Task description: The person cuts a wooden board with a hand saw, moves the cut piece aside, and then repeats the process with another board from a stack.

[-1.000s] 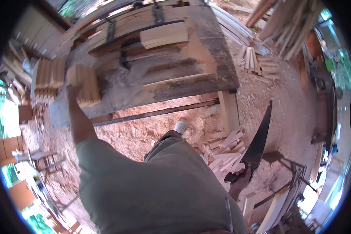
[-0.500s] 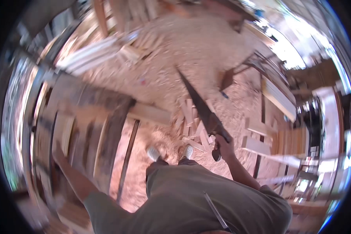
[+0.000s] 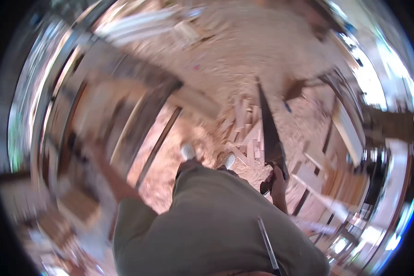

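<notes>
My right hand (image 3: 276,178) is closed round the dark handle of a handsaw (image 3: 270,124), right of my body. The saw's long tapering blade points forward over the floor, its tip near the top middle. My left hand (image 3: 89,146) reaches out to the left over the wooden workbench (image 3: 156,99), smeared by motion. Its fingers cannot be made out. A dark object (image 3: 72,140) is close beside it, too blurred to name.
Wood offcuts (image 3: 244,126) lie on the sawdust-covered floor ahead of my feet. A board (image 3: 195,101) juts from the bench corner. Stacked timber (image 3: 345,186) stands at the right, and pale planks (image 3: 140,25) lie at the upper left.
The view has turned, and the floor and bench have shifted. The saw in my right hand now points more straight ahead. My left hand has moved in over the bench beside the dark object.
</notes>
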A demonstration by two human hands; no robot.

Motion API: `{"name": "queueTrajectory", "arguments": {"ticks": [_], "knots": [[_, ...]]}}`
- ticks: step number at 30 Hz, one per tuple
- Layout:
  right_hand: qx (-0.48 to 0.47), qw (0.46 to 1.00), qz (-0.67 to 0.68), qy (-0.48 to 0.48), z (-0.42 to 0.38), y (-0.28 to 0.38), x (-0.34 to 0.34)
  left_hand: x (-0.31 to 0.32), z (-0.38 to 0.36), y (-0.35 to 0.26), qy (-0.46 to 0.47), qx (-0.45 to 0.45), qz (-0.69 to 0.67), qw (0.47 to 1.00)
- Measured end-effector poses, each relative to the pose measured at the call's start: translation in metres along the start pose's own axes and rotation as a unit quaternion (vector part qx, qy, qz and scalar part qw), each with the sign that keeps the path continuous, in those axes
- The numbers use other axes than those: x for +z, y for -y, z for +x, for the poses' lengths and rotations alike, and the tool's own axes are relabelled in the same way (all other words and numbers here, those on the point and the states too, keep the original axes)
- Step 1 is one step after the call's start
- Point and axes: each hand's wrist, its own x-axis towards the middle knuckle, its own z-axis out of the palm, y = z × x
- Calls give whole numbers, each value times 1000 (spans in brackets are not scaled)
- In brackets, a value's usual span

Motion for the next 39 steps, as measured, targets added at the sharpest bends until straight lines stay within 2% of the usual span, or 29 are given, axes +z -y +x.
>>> {"name": "queueTrajectory", "arguments": {"ticks": [1,2,3,4,5,6,7,9,10,11,13,14,16,17,19,20,21,23,25,27,28,30,31,33,35,39], "knots": [[27,1000,2,4,9,2,7,51,-27,4,-89,83,-40,992],[42,999,5,10,15,4,11,67,-56,-43,37,-174,-310,934],[53,998,12,8,21,8,17,87,-80,-71,5,-199,-413,889],[55,998,-1,32,26,9,19,74,-94,-105,63,-334,-521,783],[51,997,8,53,31,10,19,-27,-81,-182,-26,-448,-684,575],[46,997,15,67,34,12,21,-32,-88,-196,-22,-385,-696,606],[51,996,12,75,35,19,30,-31,-94,-200,-29,-395,-696,599],[26,991,-17,132,42,22,37,-23,-93,-198,-19,-428,-559,710],[25,990,-21,140,44,25,41,2,-95,-180,-12,-432,-509,745],[9,985,-24,168,45,27,46,1,-90,-172,-17,-437,-507,742],[-7,980,-31,198,45,30,51,-5,-86,-162,30,-462,-404,789],[-34,973,-29,226,44,29,55,-23,-85,-160,28,-465,-407,786],[-76,962,-25,260,36,35,66,-64,-90,-162,265,-429,-415,758],[-80,961,-25,263,30,40,75,-62,-90,-164,261,-429,-419,757],[-116,939,-62,319,21,48,85,-62,-96,-173,323,-480,-521,628],[-114,933,-69,333,26,44,84,-65,-95,-182,287,-495,-563,596],[-117,932,-68,336,23,48,92,-55,-93,-183,284,-494,-566,596],[-100,915,-84,382,17,58,107,-15,-88,-189,202,-517,-665,499],[-130,901,-110,399,19,61,114,-3,-81,-192,169,-491,-708,478],[-161,881,-121,427,19,64,122,-9,-72,-201,107,-549,-740,373],[-162,880,-122,429,19,65,124,-13,-71,-211,105,-549,-741,372],[-153,874,-123,444,16,66,127,-21,-72,-238,62,-566,-777,268],[-150,873,-125,446,16,62,129,-17,-68,-249,113,-577,-775,232],[-164,880,-108,432,16,53,137,-13,-50,-277,120,-579,-770,241],[-143,880,-130,433,16,52,147,1,-37,-292,97,-531,-802,256],[-123,874,-174,437,18,60,146,17,-41,-284,62,-557,-782,274]]}}
